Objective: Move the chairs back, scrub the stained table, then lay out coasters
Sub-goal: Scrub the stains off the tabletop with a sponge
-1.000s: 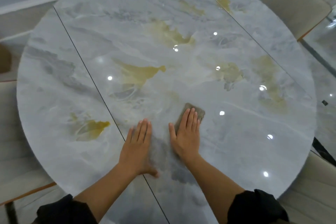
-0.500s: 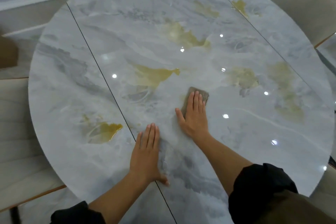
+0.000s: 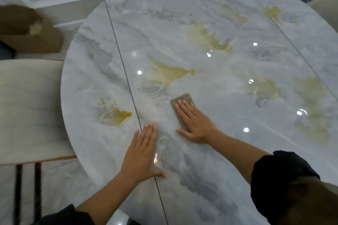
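As the right hand (image 3: 195,124), fingers (image 3: 184,107) flat, scrubs the counter (image 3: 201,179) with a sponge (image 3: 182,98), the yellow stain (image 3: 170,74) ahead awaits a forward push.

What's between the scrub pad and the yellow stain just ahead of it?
Only bare glossy tabletop: in the head view nothing sits between the scrub pad under the right hand and that yellow stain.

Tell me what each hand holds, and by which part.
Nothing is gripped. The right hand presses flat on the top face of the scrubbing pad, fingers straight; the left hand rests flat on the marble table.
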